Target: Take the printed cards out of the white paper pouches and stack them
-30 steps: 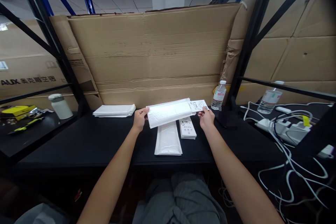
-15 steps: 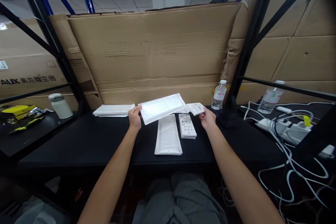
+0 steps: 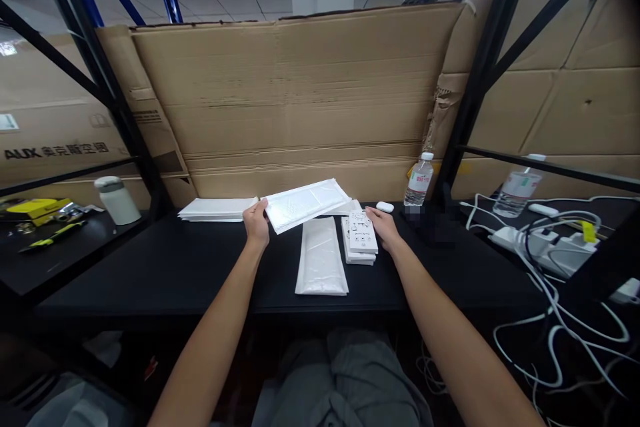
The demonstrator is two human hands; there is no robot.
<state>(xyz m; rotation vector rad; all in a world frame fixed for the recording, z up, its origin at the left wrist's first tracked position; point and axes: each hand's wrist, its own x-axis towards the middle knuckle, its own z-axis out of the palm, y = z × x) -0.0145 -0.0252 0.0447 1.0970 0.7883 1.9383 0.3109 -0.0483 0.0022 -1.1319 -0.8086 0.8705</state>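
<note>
My left hand (image 3: pixel 257 221) is closed on the left end of a white padded envelope (image 3: pixel 306 203), which it holds up tilted over the table. My right hand (image 3: pixel 384 225) grips the right edge of a thin white box (image 3: pixel 363 233) printed with small black drawings. That box lies over, or just above, a short stack of similar white boxes (image 3: pixel 349 252); whether it touches them I cannot tell. In front of me another white padded envelope (image 3: pixel 321 260) lies flat. Beside my left hand rests a pile of white envelopes (image 3: pixel 217 209).
Beyond my right hand are a small white oval object (image 3: pixel 385 207) and a water bottle (image 3: pixel 419 180). A second bottle (image 3: pixel 518 187), a power strip (image 3: pixel 540 245) and tangled white cables lie to the right. A white tumbler (image 3: pixel 118 201) stands left. Cardboard (image 3: pixel 300 100) walls the back.
My right hand has brought the thin box down and left, turning it lengthwise over the box stack. The white oval object behind it now shows. My left hand has barely moved.
</note>
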